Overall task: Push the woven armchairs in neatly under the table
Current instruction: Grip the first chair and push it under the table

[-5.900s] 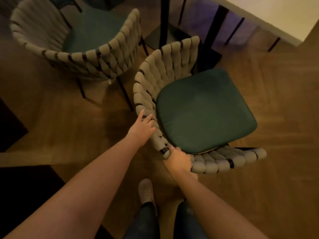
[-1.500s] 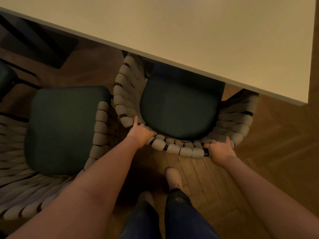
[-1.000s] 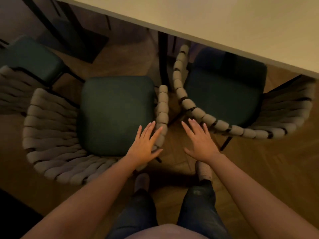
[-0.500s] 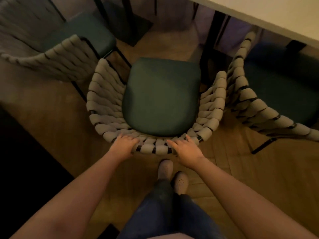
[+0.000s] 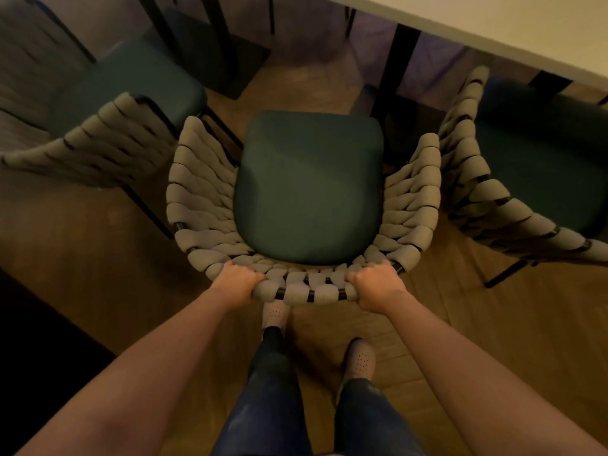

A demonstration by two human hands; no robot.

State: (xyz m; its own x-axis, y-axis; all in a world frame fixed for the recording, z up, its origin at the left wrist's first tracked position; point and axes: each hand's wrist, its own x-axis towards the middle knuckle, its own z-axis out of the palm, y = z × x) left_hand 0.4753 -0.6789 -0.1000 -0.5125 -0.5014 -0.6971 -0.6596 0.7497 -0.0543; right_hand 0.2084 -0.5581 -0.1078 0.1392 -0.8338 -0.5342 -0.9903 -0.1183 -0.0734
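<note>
A woven armchair (image 5: 306,189) with a dark green seat cushion stands in front of me, its seat out from under the pale table (image 5: 493,31) at the top right. My left hand (image 5: 235,279) grips the left part of its woven back rail. My right hand (image 5: 375,284) grips the right part of the same rail. A second woven armchair (image 5: 513,179) on the right sits partly under the table edge. A third woven armchair (image 5: 108,126) stands at the left, turned at an angle.
Black table legs (image 5: 391,80) and a dark base plate (image 5: 230,60) stand beyond the middle chair. My feet (image 5: 360,360) are on the herringbone wood floor just behind it. A dark rug (image 5: 39,327) covers the lower left.
I left the right chair partly under the table and turned to the middle chair. My hands, resting flat on its back half a second ago, have now curled around the rail.
</note>
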